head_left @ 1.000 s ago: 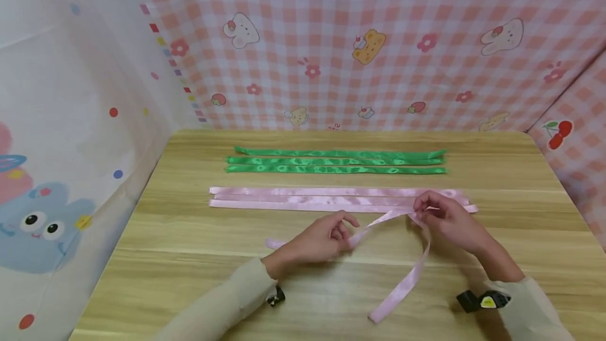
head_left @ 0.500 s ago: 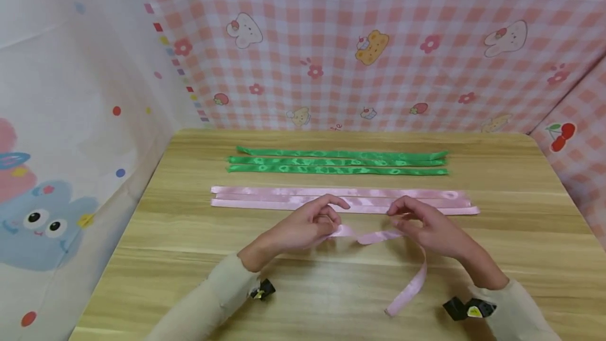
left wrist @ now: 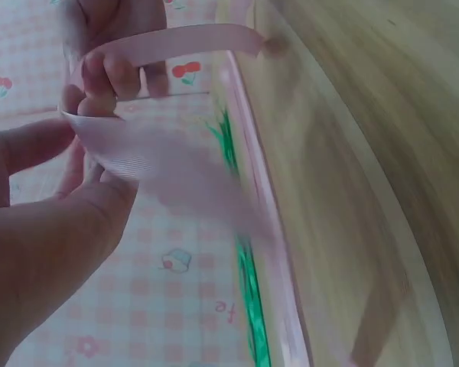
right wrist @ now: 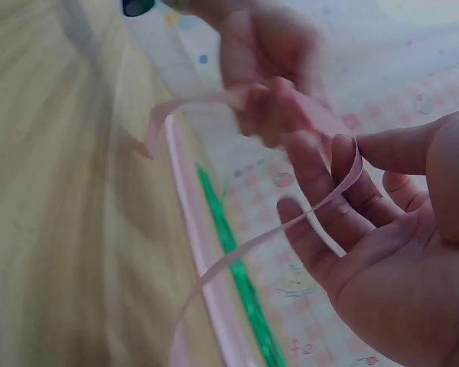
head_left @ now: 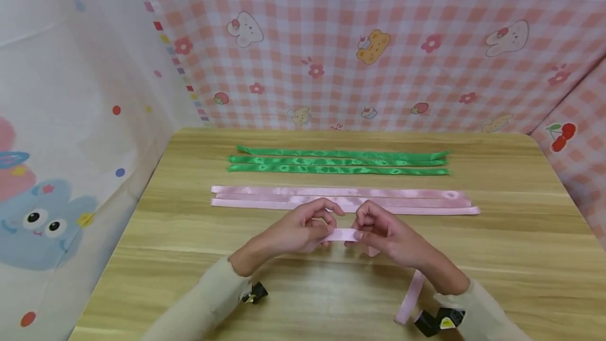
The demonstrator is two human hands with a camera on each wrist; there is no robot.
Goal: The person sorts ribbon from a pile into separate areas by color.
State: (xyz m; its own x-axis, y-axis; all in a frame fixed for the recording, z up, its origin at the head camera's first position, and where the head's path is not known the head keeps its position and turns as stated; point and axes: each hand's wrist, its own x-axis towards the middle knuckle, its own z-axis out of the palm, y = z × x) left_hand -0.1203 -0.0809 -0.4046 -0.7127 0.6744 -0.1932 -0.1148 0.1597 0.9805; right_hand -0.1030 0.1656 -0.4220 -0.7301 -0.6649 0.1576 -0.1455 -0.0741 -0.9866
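Note:
A pink satin ribbon (head_left: 342, 234) is stretched flat over a short span between my two hands. My left hand (head_left: 303, 227) pinches it between thumb and fingers, and my right hand (head_left: 385, 233) pinches it close by on the right. In the right wrist view, a loose length of the ribbon (right wrist: 249, 245) curves down from the right thumb and forefinger. Another tail hangs from the left hand (right wrist: 271, 95). The ribbon's free end (head_left: 409, 299) lies under the right wrist, its middle hidden behind the right hand. Several pink ribbons (head_left: 265, 203) lie side by side just beyond my hands.
Three green ribbons (head_left: 331, 162) lie in a row farther back on the wooden table (head_left: 156, 257). A pink checked cloth (head_left: 303, 46) hangs behind the table, and a white printed cloth (head_left: 85, 93) on the left. Black wrist cameras (head_left: 437, 322) sit below the sleeves.
My right hand has moved left and toward me until near the left hand, and now grips the ribbon there. The left hand has shifted slightly left. The laid-out ribbons have not moved.

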